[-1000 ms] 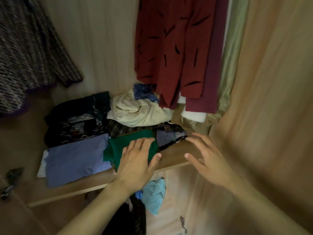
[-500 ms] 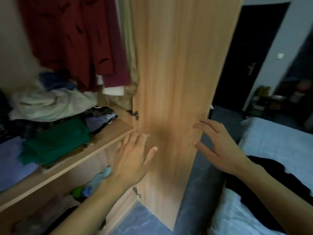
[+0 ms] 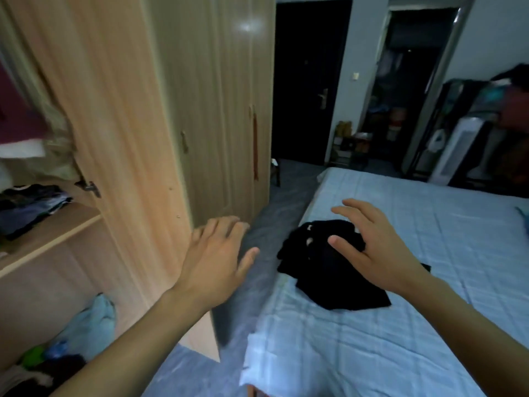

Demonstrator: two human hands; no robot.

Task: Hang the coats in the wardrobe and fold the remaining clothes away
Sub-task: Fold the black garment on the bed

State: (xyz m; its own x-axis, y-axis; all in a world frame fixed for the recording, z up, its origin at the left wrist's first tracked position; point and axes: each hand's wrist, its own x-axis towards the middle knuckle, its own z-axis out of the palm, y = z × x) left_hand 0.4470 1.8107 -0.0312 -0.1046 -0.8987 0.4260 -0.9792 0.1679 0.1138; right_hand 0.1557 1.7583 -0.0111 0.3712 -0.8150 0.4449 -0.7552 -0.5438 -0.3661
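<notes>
The room was dim and bluish, with one soft glare spot high on the wardrobe door [image 3: 246,25] and the doorways [image 3: 312,81] nearly black. Motion blur smeared the open wardrobe [image 3: 43,196] at left, and wide-angle distortion bent the edges.

My left hand [image 3: 213,260] is just off the open wardrobe door [image 3: 120,144], which walls off the shelf [image 3: 48,233] side. The floor strip [image 3: 263,245] between wardrobe and bed [image 3: 429,282] is narrow but free. My right hand [image 3: 375,247] hovers over the black clothes pile [image 3: 323,270]; bare sheet lies all around it.
</notes>
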